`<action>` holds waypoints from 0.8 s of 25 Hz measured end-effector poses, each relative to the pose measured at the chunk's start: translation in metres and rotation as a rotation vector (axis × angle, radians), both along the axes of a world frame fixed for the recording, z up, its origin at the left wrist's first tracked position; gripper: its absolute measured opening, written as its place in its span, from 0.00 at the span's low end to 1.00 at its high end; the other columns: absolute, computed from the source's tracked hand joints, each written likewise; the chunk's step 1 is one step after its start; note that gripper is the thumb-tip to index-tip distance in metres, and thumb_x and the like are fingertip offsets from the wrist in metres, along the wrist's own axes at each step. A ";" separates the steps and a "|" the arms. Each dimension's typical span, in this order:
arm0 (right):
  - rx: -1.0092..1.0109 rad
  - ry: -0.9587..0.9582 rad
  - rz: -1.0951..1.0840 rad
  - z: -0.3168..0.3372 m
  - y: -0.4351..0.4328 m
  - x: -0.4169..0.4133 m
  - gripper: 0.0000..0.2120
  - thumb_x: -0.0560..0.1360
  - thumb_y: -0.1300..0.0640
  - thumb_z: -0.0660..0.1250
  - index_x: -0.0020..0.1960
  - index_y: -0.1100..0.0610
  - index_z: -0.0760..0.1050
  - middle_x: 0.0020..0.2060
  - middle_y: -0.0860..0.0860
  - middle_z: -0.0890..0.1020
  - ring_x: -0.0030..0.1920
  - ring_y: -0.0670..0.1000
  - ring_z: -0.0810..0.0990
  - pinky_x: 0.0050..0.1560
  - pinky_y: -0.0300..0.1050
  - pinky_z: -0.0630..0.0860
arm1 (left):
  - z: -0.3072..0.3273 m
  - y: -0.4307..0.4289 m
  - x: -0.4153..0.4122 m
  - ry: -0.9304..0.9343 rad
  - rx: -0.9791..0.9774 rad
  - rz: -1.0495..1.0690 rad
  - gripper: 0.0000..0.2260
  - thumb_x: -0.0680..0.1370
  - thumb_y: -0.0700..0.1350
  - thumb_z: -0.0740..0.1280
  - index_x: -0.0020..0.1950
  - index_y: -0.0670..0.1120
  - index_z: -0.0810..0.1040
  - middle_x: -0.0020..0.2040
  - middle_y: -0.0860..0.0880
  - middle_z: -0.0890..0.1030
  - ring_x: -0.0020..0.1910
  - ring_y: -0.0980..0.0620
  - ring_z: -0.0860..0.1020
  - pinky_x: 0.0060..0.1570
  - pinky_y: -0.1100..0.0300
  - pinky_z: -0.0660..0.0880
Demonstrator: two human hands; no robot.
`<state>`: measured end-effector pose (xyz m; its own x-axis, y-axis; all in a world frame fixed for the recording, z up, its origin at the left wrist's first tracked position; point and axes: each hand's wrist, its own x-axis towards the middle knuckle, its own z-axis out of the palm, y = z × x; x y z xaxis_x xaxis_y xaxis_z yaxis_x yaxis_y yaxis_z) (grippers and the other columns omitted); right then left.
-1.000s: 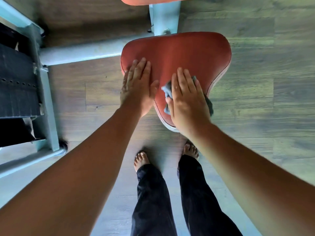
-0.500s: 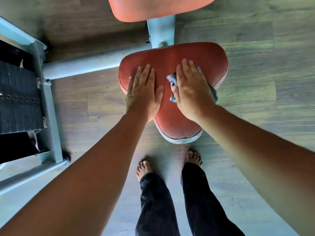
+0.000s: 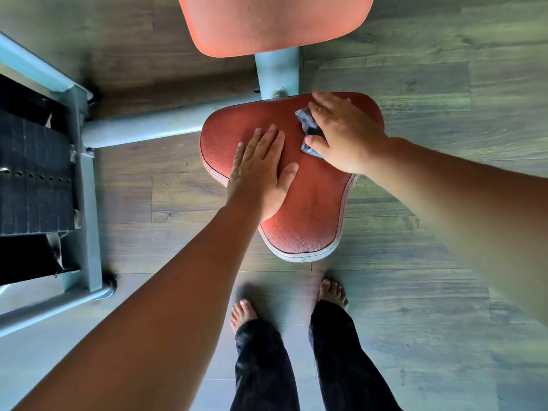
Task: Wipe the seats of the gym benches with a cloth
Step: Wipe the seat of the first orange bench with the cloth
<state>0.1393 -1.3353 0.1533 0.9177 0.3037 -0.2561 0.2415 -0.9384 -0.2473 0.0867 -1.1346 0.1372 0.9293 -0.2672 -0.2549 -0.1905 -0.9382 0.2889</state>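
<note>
- The seat (image 3: 308, 209) is a red padded cushion with a pebbled, leather-like grain, wide at the far end and tapering to a rounded nose at the near end.
- A dark stitched seam runs along its edge, and below it a pale, scuffed rim shows around the nose.
- The near part of the seat looks lighter and more worn than the far part.
- The cloth (image 3: 308, 126) is small, grey-blue and crumpled; it lies on the far right part of the seat, mostly covered by the right hand (image 3: 344, 134).
- The right hand is pressed down on the cloth, fingers spread over it and thumb at its near edge, pinning it to the seat; its fingertips are blurred.
- The left hand (image 3: 261, 170) lies flat and empty on the left side of the seat, fingers straight and together, thumb out to the right.
- The two hands are near each other but apart.
- A second red pad (image 3: 272, 22), lighter orange-red, is at the top, on a grey post (image 3: 277, 74) beyond the seat.
- A grey tube (image 3: 142, 129) runs left from the seat to a frame (image 3: 86, 185) holding a black weight stack (image 3: 32, 173).
- Two bare feet in dark trousers (image 3: 264, 366) stand on the wood-plank floor (image 3: 430, 262) just in front of the seat's nose.
</note>
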 end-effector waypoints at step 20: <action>0.137 -0.194 -0.014 -0.017 -0.008 -0.012 0.20 0.82 0.46 0.63 0.67 0.57 0.75 0.64 0.52 0.79 0.65 0.57 0.76 0.53 0.43 0.67 | -0.011 0.002 -0.002 -0.088 -0.061 0.003 0.28 0.85 0.61 0.53 0.84 0.53 0.57 0.85 0.55 0.54 0.84 0.53 0.49 0.81 0.51 0.44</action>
<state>0.1277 -1.3433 0.1363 0.9502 0.3101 -0.0319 0.2839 -0.9030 -0.3224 0.0842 -1.1328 0.1262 0.9482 -0.2772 -0.1551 -0.2152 -0.9198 0.3281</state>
